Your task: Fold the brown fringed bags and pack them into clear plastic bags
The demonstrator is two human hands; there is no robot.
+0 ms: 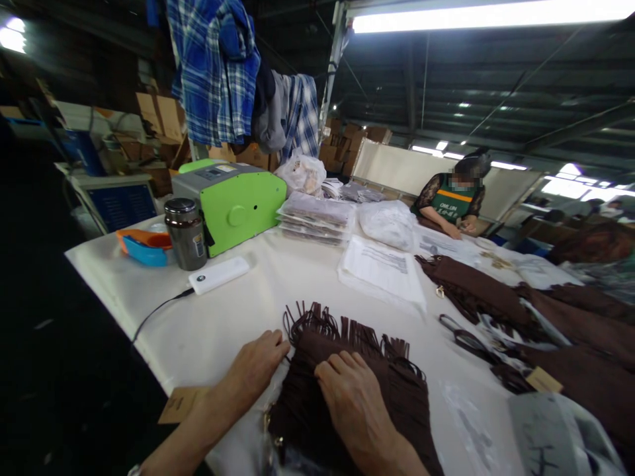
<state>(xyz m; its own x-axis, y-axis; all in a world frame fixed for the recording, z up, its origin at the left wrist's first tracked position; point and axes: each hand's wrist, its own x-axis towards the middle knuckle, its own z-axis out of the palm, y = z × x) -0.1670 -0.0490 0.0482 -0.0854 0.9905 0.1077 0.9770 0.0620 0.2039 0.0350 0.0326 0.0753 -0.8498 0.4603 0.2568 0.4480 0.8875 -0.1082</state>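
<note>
Your left hand (255, 370) and right hand (354, 403) lie flat, fingers spread, pressing the brown fringed garment (347, 390) on the table (238, 311) (near edge); looks like smoothing; next, probably straighten the fringe (342, 327) carefully.

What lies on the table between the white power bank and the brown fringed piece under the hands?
Only bare white tablecloth shows between the power bank and the fringed piece in the head view; the bank's black cable runs off the other way.

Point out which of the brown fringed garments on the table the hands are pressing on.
The folded fringed garment at the near edge, under both hands; the other brown garments lie untouched to the right.
</note>
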